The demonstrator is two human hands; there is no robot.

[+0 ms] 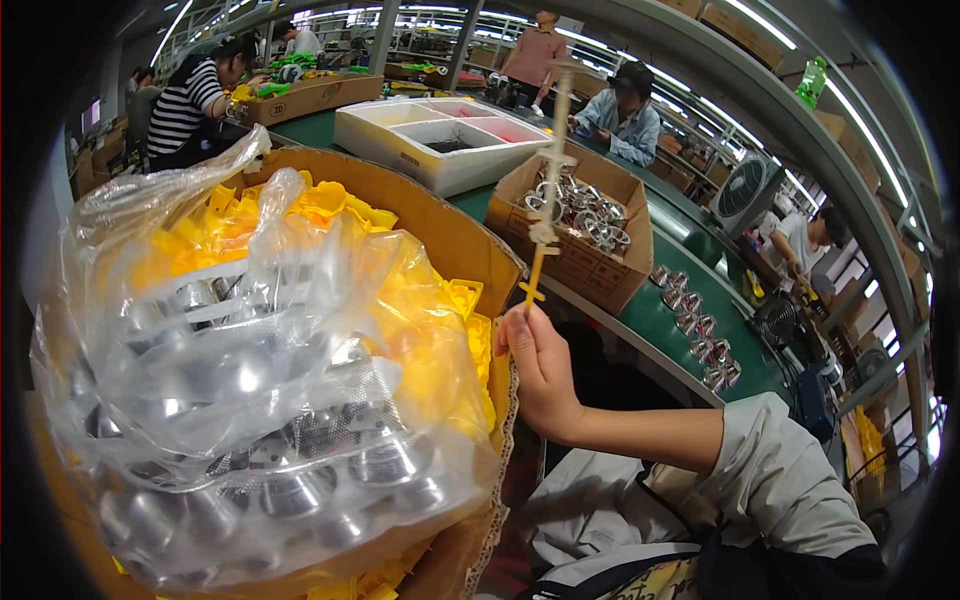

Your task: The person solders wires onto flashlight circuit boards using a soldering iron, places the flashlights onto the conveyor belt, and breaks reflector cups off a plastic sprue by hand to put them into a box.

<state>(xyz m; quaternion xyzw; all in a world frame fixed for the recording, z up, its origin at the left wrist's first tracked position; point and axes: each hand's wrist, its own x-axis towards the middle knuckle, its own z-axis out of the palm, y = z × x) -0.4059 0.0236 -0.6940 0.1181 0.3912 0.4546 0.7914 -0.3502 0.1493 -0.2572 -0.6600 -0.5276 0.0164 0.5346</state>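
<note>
My right hand [543, 380] is raised beside the edge of a large cardboard box [440, 225], its thumb and fingers pinched on the lower end of a thin plastic stick [536, 272]. Short crossbars branch off the stick. It is yellow near my fingers and turns pale and blurred toward its upper end. Inside the box lie many yellow plastic parts [350, 203]. On top of them rests a clear plastic bag [240, 440] filled with shiny silver cup-shaped metal pieces. My left hand does not show.
Beyond the box, a green workbench [655, 320] carries a carton of silver metal parts [585, 270], a row of silver cups [700, 330] and a white foam tray [440, 165] with compartments. A fan [748, 190] stands farther right. Several people work around the benches.
</note>
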